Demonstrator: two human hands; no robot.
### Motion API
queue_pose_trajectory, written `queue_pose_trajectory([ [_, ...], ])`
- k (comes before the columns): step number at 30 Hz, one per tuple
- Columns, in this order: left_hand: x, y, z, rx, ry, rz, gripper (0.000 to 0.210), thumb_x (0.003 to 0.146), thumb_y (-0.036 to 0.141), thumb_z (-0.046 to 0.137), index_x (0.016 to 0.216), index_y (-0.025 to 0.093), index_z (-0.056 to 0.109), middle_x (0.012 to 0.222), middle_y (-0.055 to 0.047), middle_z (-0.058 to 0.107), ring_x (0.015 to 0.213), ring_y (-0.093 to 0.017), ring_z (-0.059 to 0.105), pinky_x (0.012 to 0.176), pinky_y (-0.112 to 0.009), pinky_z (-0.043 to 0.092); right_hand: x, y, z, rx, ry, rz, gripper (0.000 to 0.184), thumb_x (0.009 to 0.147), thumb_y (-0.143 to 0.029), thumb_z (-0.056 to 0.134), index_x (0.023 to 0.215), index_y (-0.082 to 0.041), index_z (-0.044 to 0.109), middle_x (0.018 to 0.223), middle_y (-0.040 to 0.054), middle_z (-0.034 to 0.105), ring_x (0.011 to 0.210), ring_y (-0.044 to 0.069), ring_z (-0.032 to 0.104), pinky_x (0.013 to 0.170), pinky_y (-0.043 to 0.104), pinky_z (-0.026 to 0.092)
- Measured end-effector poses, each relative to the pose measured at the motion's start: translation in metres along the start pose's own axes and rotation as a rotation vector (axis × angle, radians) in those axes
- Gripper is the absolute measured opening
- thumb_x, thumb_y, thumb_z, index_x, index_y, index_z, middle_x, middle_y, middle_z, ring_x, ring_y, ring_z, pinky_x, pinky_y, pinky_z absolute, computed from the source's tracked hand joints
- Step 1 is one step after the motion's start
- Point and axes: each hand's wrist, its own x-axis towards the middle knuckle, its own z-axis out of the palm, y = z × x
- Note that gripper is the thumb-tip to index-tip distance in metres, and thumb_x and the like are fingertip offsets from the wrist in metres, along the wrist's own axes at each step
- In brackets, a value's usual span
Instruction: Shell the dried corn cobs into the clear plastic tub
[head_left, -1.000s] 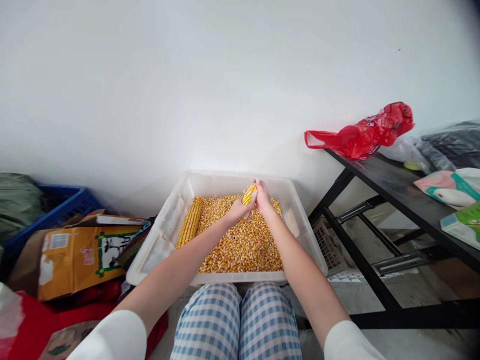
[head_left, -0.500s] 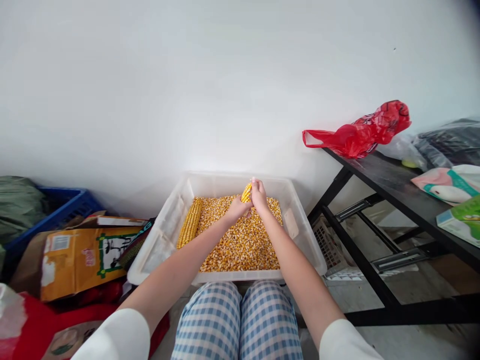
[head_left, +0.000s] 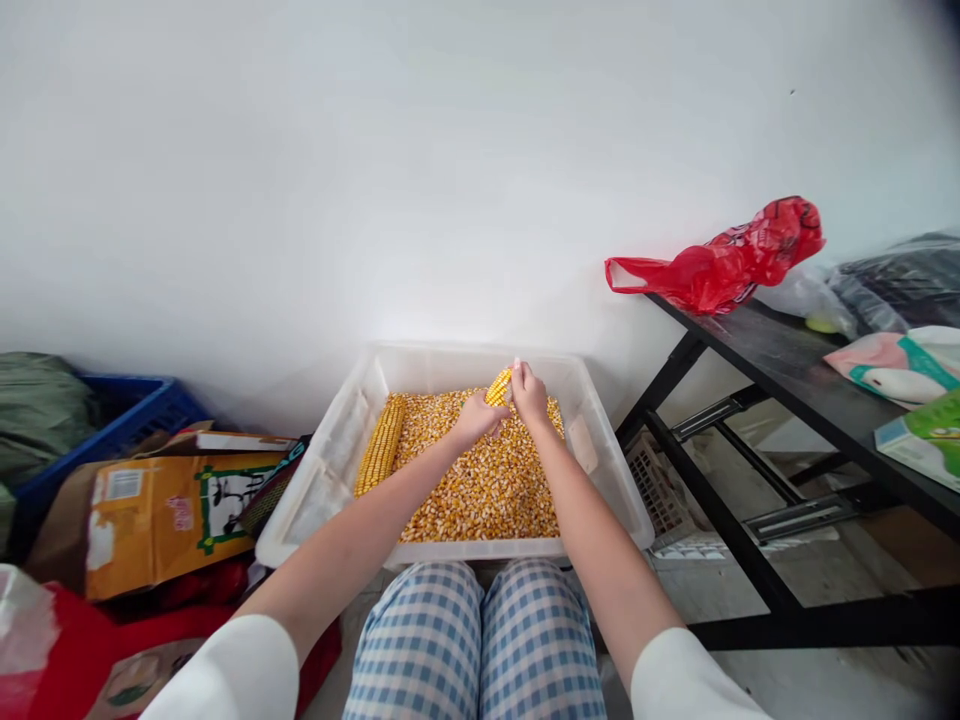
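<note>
My left hand (head_left: 478, 415) is closed around the lower part of a yellow corn cob (head_left: 498, 386), held tilted above the bin. My right hand (head_left: 529, 392) presses on the cob's upper right side with its fingers closed. Part of the cob is hidden by both hands. Below them, loose corn kernels (head_left: 480, 490) fill the floor of a translucent plastic bin (head_left: 480, 550). Whole corn cobs (head_left: 380, 445) lie along the bin's left side on the kernels.
A black table (head_left: 787, 370) at the right carries a red plastic bag (head_left: 735, 262) and packages. At the left are a yellow cardboard box (head_left: 161, 525), a blue crate (head_left: 112, 440) and red bags (head_left: 82, 640). A white wall (head_left: 450, 180) rises behind the bin.
My right hand has shifted slightly right and down along the cob. The cob leans a little more to the right. My left hand still grips it.
</note>
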Motion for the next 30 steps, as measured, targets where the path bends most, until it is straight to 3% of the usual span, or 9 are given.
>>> queue_pose_trajectory([
  [6, -0.002, 0.000, -0.003, 0.149, -0.047, -0.095, 0.014, 0.061, 0.021, 0.060, 0.057, 0.016, 0.048, 0.040, 0.004, 0.048, 0.033, -0.008, 0.042, 0.037, -0.019, 0.032, -0.001, 0.023, 0.000, -0.191, -0.059, -0.028, 0.042, 0.095, -0.042, 0.028, 0.086, -0.020, 0.062, 0.060, 0.0019, 0.056, 0.056, 0.013, 0.048, 0.054, 0.023, 0.021],
  [10, -0.002, -0.001, -0.007, 0.283, -0.091, -0.152, 0.022, 0.061, 0.025, 0.059, 0.045, 0.016, 0.047, 0.036, 0.001, 0.044, 0.034, -0.010, 0.041, 0.037, -0.021, 0.030, -0.009, 0.033, 0.008, -0.079, -0.090, 0.036, 0.040, 0.092, -0.044, 0.036, 0.077, -0.021, 0.065, 0.057, 0.0016, 0.055, 0.054, 0.014, 0.048, 0.056, 0.023, 0.025],
  [15, 0.006, -0.011, -0.016, 0.516, 0.017, -0.186, 0.021, 0.051, 0.025, 0.066, 0.043, 0.017, 0.048, 0.034, 0.001, 0.042, 0.038, -0.014, 0.046, 0.040, -0.022, 0.031, -0.009, 0.040, 0.015, 0.089, -0.095, 0.167, 0.046, 0.084, -0.055, 0.045, 0.057, -0.022, 0.060, 0.053, 0.0027, 0.056, 0.057, 0.018, 0.052, 0.062, 0.026, 0.034],
  [19, 0.011, -0.020, -0.015, 0.632, 0.042, -0.092, 0.023, 0.050, 0.031, 0.067, 0.048, 0.019, 0.048, 0.039, -0.001, 0.046, 0.041, -0.017, 0.050, 0.042, -0.023, 0.034, 0.001, 0.033, 0.014, 0.139, 0.038, 0.271, 0.061, 0.087, -0.061, 0.024, 0.060, -0.020, 0.060, 0.058, 0.0041, 0.060, 0.060, 0.019, 0.056, 0.063, 0.027, 0.037],
  [25, 0.002, -0.016, 0.002, 0.763, -0.058, 0.037, 0.018, 0.052, 0.032, 0.065, 0.052, 0.019, 0.052, 0.045, -0.006, 0.054, 0.051, -0.024, 0.058, 0.049, -0.027, 0.040, 0.007, 0.019, 0.011, 0.183, 0.255, 0.287, 0.067, 0.090, -0.057, 0.012, 0.061, -0.018, 0.058, 0.065, 0.0059, 0.063, 0.065, 0.018, 0.058, 0.065, 0.026, 0.038],
  [30, -0.001, -0.014, 0.011, 0.741, -0.061, 0.027, 0.020, 0.054, 0.030, 0.064, 0.046, 0.019, 0.051, 0.037, -0.003, 0.047, 0.045, -0.021, 0.055, 0.048, -0.026, 0.040, 0.002, 0.019, 0.005, 0.077, 0.338, 0.309, 0.068, 0.092, -0.050, 0.005, 0.066, -0.018, 0.059, 0.070, 0.0078, 0.064, 0.070, 0.019, 0.059, 0.070, 0.027, 0.039],
])
